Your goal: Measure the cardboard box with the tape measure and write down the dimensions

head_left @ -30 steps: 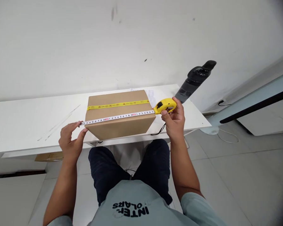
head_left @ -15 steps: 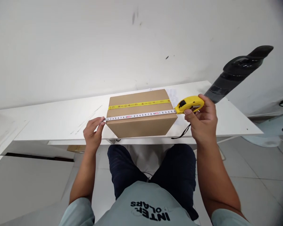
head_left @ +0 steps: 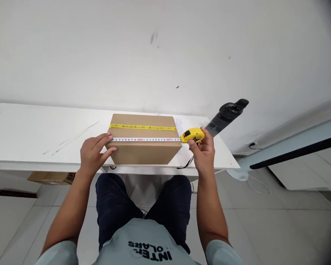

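Observation:
A brown cardboard box [head_left: 143,152] sealed with yellow tape sits on the white table [head_left: 44,132], near its front edge. A white measuring tape blade [head_left: 146,139] lies stretched along the box's top front edge. My left hand [head_left: 95,154] pinches the tape's end at the box's left corner, fingers resting on the box. My right hand [head_left: 204,154] grips the yellow tape measure case [head_left: 192,135] just past the box's right corner. A black wrist strap hangs from the case.
A dark grey pole-shaped appliance [head_left: 226,114] leans at the table's right end. A second cardboard box [head_left: 51,177] lies under the table at left. A white wall runs behind. A fan base [head_left: 237,173] and cables rest on the tiled floor at right.
The view has swung back to the right. My left hand has moved in onto the box's left corner with the tape end. The tape stays stretched across the box.

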`<state>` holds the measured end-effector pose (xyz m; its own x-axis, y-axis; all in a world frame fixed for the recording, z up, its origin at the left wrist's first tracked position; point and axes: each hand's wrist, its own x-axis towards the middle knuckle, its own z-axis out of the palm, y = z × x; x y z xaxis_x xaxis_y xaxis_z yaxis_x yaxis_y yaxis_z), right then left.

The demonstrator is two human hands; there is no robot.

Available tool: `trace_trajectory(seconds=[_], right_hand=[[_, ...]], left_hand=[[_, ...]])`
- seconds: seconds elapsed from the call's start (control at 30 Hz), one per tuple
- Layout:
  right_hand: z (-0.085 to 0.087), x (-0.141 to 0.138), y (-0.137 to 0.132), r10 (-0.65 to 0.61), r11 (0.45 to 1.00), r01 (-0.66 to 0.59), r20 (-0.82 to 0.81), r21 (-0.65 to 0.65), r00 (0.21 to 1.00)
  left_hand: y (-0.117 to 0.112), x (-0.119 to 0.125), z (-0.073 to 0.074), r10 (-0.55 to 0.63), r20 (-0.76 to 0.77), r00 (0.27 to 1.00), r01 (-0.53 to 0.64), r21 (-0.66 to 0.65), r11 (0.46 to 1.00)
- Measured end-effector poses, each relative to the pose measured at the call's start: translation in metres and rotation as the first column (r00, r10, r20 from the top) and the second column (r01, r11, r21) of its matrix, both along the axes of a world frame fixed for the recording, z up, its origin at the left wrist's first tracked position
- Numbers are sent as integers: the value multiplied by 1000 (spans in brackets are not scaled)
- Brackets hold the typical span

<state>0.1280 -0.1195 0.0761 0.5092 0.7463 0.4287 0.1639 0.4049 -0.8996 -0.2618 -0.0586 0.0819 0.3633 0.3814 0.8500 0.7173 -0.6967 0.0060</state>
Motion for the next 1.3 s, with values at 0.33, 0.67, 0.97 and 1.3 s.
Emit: trace_trajectory(seconds=[0.33,0.67,0.97,1.3], right_hand=[[-5,9,-7,-62,998,62,-24,3,998],[-4,8,-14,-96,995,96,2,-42,995],[2,2,-9,-81,996,83,49,-41,995],[6,-2,-1,-53,998,53,12,-27,999]], left_hand=[[11,-27,7,58,-201,978,-45,69,997],[5,-57,-3,149,-81,985,-150,-8,989],[-17,2,3,-19,34,999,23,-135,991],[4,-1,0,-107,93,990,105,32,994]])
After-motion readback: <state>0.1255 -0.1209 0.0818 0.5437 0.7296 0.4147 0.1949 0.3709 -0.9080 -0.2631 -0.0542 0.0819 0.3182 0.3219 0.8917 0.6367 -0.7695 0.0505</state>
